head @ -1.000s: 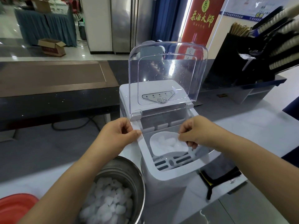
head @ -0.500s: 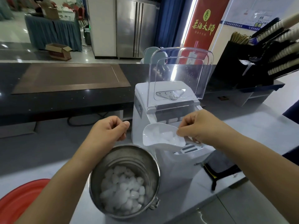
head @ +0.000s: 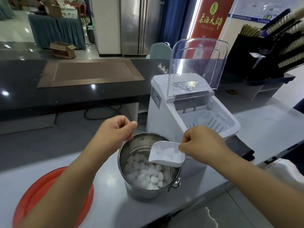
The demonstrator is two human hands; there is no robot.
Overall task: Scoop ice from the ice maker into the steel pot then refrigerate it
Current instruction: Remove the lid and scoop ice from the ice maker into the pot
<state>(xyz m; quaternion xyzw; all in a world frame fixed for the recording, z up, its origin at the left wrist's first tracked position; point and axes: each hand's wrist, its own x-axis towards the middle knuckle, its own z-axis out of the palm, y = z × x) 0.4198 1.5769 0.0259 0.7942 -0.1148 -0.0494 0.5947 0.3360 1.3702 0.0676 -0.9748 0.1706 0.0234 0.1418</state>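
Right hand (head: 202,143) pinches ice-filled scoop (head: 167,153) over steel pot (head: 144,191).

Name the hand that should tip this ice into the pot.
Right. The right hand holds the loaded scoop over the mouth of the steel pot; the left hand sits curled by its far rim, away from the scoop.

Pot (head: 148,193) left-front of ice maker (head: 164,112); scoop (head: 166,154) over pot.
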